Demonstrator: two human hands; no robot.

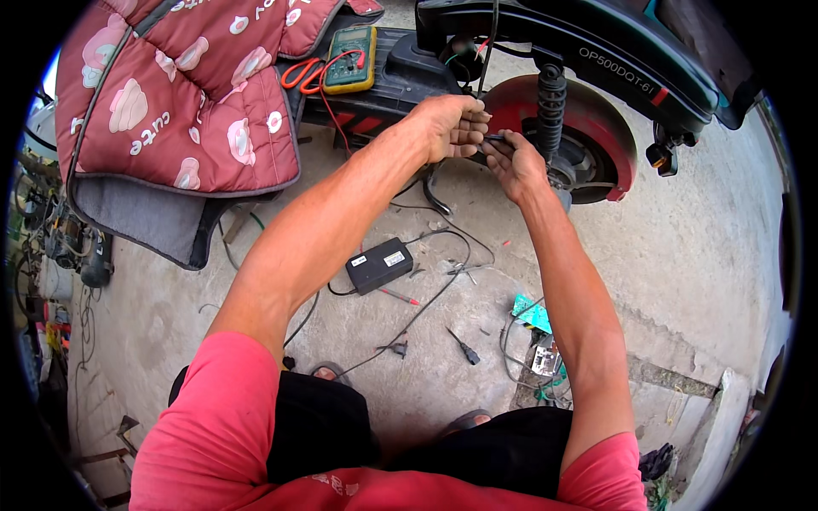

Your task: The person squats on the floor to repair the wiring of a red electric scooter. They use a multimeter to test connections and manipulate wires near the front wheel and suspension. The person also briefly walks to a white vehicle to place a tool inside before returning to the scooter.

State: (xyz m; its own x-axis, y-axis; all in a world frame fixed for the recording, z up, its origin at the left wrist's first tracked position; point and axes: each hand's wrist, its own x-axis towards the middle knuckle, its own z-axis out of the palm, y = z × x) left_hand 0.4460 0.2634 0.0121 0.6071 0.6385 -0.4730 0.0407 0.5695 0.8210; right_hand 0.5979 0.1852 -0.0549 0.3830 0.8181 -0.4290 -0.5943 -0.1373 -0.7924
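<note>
Both arms reach forward to the rear of a dark electric scooter [545, 38]. My left hand [452, 128] has its fingers curled, thumb toward the end of a black cable [488, 60] that hangs from above; what it pinches is hidden. Close beside it, my right hand [515, 163] is closed with thumb and fingertips on a thin dark piece [498, 137], too small to name. Just right of the hands are the shock absorber [551, 106] and the rear wheel with its red fender [609, 119]. Thin coloured wires [467, 56] stick out above the hands.
A yellow-green multimeter [350, 60] with red leads rests on the footboard, beside a quilted red cover [183, 111]. On the concrete floor lie a black charger [379, 266], a red pen [399, 296], a plug lead [465, 347], loose cables and a green packet [532, 313].
</note>
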